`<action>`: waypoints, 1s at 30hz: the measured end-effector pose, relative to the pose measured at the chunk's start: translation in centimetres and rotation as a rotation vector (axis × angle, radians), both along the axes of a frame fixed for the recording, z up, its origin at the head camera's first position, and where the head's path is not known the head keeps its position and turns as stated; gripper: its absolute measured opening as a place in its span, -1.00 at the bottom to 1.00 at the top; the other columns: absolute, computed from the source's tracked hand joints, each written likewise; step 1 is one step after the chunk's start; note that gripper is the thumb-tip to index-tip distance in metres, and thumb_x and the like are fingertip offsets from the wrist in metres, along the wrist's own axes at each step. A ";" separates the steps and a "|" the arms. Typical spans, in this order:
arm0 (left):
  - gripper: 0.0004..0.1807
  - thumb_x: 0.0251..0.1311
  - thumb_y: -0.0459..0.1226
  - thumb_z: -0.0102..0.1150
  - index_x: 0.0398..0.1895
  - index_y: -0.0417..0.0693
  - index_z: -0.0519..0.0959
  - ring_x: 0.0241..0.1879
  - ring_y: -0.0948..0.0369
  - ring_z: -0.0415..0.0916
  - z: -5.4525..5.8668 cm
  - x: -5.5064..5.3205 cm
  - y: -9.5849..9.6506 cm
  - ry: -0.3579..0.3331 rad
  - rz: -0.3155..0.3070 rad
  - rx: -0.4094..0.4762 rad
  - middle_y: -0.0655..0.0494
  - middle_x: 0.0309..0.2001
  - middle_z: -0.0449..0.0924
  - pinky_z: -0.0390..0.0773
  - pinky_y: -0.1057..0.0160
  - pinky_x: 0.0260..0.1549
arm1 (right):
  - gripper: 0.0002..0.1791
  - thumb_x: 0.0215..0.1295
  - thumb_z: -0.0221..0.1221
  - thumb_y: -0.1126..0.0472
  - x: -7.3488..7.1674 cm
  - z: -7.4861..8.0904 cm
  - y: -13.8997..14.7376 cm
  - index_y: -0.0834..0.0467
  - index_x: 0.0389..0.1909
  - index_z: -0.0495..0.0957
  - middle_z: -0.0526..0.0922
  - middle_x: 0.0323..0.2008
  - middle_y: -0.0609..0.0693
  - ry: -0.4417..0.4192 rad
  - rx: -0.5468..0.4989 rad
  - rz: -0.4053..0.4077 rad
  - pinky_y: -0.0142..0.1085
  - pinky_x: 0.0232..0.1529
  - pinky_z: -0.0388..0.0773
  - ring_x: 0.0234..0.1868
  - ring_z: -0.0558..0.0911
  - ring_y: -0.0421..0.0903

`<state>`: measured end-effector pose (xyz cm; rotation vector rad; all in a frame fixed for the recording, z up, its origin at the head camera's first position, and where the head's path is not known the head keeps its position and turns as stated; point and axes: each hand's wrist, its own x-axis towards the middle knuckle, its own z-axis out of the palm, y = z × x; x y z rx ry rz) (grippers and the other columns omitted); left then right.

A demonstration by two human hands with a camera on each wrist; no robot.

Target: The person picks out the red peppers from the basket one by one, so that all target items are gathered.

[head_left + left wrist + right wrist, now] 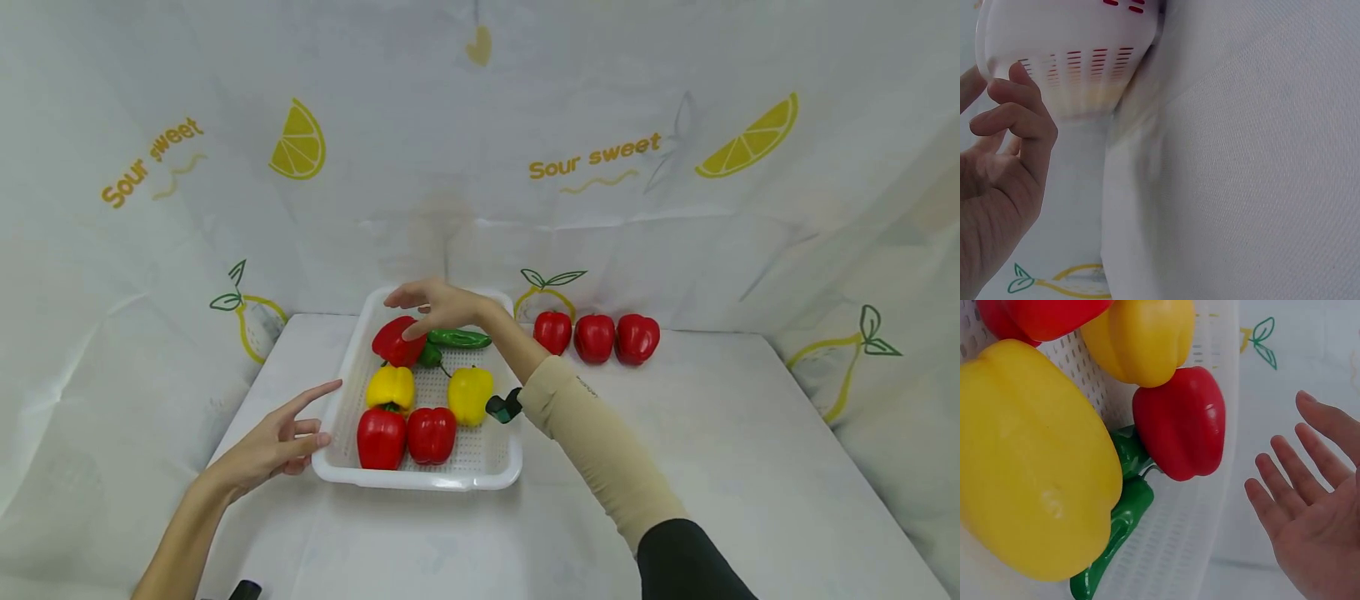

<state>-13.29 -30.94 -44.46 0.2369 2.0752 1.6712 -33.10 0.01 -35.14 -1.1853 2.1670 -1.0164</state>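
Note:
A white plastic basket (472, 481) holds several bell peppers and green chili peppers. My left hand (273, 446) is at the basket's left side, its index finger extended and the other fingers loosely bent; in the left wrist view, the fingers lie against the basket's outer wall (1085, 37). Above the basket's far left part is my right hand (442, 304), fingers spread and holding nothing in the right wrist view. Beneath it in the head view lies a red bell pepper (393, 343), beside a green chili pepper (459, 338).
Inside the basket are yellow bell peppers (471, 396) and two red bell peppers (432, 435) near its front. Three more red bell peppers (594, 338) stand in a row on the white table (675, 433), right of the basket. A lemon-printed cloth (420, 125) hangs behind.

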 end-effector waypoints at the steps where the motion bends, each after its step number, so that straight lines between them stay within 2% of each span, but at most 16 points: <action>1: -0.14 0.55 -0.25 0.18 0.77 0.23 0.00 -0.56 0.23 0.28 0.0 0.0 0.0 0.000 0.000 0.000 0.16 -0.32 0.62 0.37 0.34 -0.56 | -0.31 0.42 0.34 0.29 -0.2 -0.3 -0.1 0.30 0.53 0.40 0.43 0.56 0.29 -0.009 0.003 -0.003 0.16 0.67 0.30 0.63 0.38 0.28; 7: -0.13 0.55 -0.25 0.18 0.78 0.19 -0.02 -0.59 0.14 0.21 -0.1 0.0 0.1 0.012 -0.013 0.000 0.15 -0.34 0.60 0.36 0.33 -0.58 | -0.27 0.42 0.35 0.28 -1.0 -1.9 -0.8 0.28 0.57 0.37 0.39 0.60 0.24 -0.081 0.066 -0.053 0.05 0.62 0.42 0.66 0.32 0.26; 12: -0.14 0.55 -0.26 0.17 0.78 0.18 -0.01 -0.60 0.10 0.19 -0.3 0.0 0.0 0.023 -0.018 0.013 0.14 -0.35 0.59 0.25 0.22 -0.61 | -0.22 0.38 0.37 0.29 -1.1 -3.0 -1.1 0.20 0.59 0.36 0.35 0.62 0.17 -0.099 0.111 -0.093 -0.01 0.53 0.53 0.66 0.29 0.24; 18: -0.14 0.55 -0.25 0.18 0.77 0.21 0.00 -0.59 0.16 0.22 -0.2 -0.1 0.0 0.015 -0.012 0.000 0.15 -0.35 0.60 0.30 0.25 -0.59 | -0.21 0.37 0.37 0.30 -1.0 -4.1 -1.2 0.18 0.60 0.34 0.35 0.61 0.17 -0.105 0.121 -0.128 -0.08 0.44 0.62 0.60 0.35 0.21; 25: -0.15 0.57 -0.29 0.15 0.77 0.19 -0.02 -0.59 0.18 0.21 -0.4 -0.1 -0.2 0.019 -0.015 0.006 0.17 -0.39 0.52 0.14 0.06 -0.55 | -0.18 0.38 0.38 0.27 -0.7 -4.8 -1.4 0.10 0.63 0.31 0.36 0.60 0.15 -0.159 0.112 -0.149 -0.11 0.39 0.66 0.52 0.43 0.16; 30: -0.15 0.57 -0.27 0.16 0.77 0.21 -0.01 -0.57 0.24 0.24 -0.4 -0.1 -0.2 0.009 -0.012 0.004 0.17 -0.38 0.54 0.17 0.13 -0.57 | -0.15 0.38 0.40 0.23 -0.6 -5.1 -1.5 0.05 0.64 0.29 0.35 0.59 0.12 -0.162 0.116 -0.164 -0.12 0.40 0.65 0.50 0.44 0.11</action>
